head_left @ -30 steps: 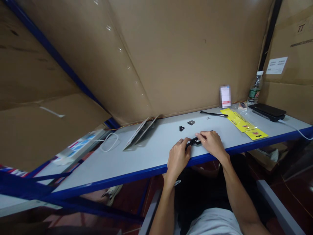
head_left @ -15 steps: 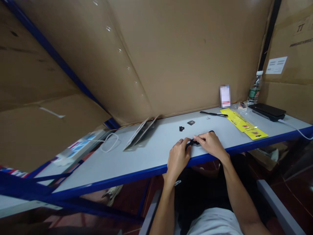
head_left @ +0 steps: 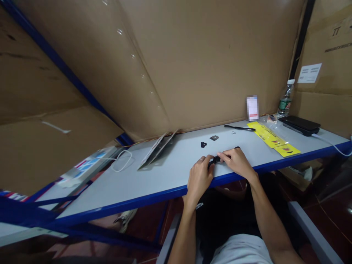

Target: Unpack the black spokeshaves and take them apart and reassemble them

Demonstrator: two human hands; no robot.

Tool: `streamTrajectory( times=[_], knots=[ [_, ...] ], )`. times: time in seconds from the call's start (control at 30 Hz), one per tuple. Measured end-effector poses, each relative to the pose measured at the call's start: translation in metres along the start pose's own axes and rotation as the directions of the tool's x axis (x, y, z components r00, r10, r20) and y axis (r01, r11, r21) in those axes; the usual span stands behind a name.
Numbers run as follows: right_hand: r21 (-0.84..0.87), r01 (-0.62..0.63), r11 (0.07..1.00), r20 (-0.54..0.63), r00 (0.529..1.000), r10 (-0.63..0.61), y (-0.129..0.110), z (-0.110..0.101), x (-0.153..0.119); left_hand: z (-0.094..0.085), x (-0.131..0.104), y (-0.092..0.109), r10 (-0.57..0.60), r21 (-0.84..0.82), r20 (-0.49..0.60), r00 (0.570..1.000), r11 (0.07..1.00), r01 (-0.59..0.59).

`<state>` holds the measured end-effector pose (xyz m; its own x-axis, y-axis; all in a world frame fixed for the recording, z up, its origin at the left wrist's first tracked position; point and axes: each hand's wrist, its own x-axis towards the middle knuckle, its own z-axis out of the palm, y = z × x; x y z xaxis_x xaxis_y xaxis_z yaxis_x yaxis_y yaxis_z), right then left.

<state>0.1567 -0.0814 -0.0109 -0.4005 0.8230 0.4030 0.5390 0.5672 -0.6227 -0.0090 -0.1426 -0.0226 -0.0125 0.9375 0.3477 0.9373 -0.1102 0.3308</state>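
Observation:
Both of my hands are over the front edge of the table (head_left: 165, 165). My left hand (head_left: 200, 175) is closed round one end of a slim black object (head_left: 216, 160) whose kind I cannot make out. My right hand (head_left: 238, 161) grips the same object farther right, thumb pressed near its middle, and the fingers hide much of it. Behind the hands lie a small black piece (head_left: 203, 145) and a flat grey piece with a slot (head_left: 214, 138). A thin black stick-like piece (head_left: 239, 128) rests farther back, near tiny silvery bits (head_left: 233, 132).
Yellow packaging cards (head_left: 265, 135) lie to the right beside clear plastic. Behind them are a lit phone (head_left: 252, 108), a water bottle (head_left: 286, 98) and a black device (head_left: 299, 125) with a white cable. Folded grey cards (head_left: 156, 152) stand at left. Cardboard (head_left: 192, 66) walls the back.
The view has shifted very slightly. My hands keep the same hold on the black object, and the pieces on the table stay where they were.

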Motion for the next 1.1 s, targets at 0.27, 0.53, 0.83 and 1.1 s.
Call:
streamTrajectory(
  times=[0.27,0.53,0.83,1.1],
  knots=[
    [-0.007,0.021,1.0,0.033,0.999,-0.021,-0.0009,-0.0003,-0.0016,0.0005,0.0001,-0.0002,-0.001,0.003,0.004,1.0,1.0,0.0],
    [-0.134,-0.306,0.943,-0.221,0.936,0.272,0.001,-0.0011,0.0023,0.0005,0.0002,0.0008,-0.005,-0.015,-0.001,1.0,1.0,0.005],
    [-0.243,-0.289,0.926,-0.129,0.956,0.265,0.0,0.0007,0.0006,-0.0002,0.0003,0.0012,-0.007,-0.014,0.009,1.0,1.0,0.008],
    [-0.205,-0.262,0.943,-0.157,0.96,0.233,0.0025,0.0012,0.0005,0.0005,0.0001,0.0012,-0.005,-0.014,-0.004,1.0,1.0,0.005]
  ],
)
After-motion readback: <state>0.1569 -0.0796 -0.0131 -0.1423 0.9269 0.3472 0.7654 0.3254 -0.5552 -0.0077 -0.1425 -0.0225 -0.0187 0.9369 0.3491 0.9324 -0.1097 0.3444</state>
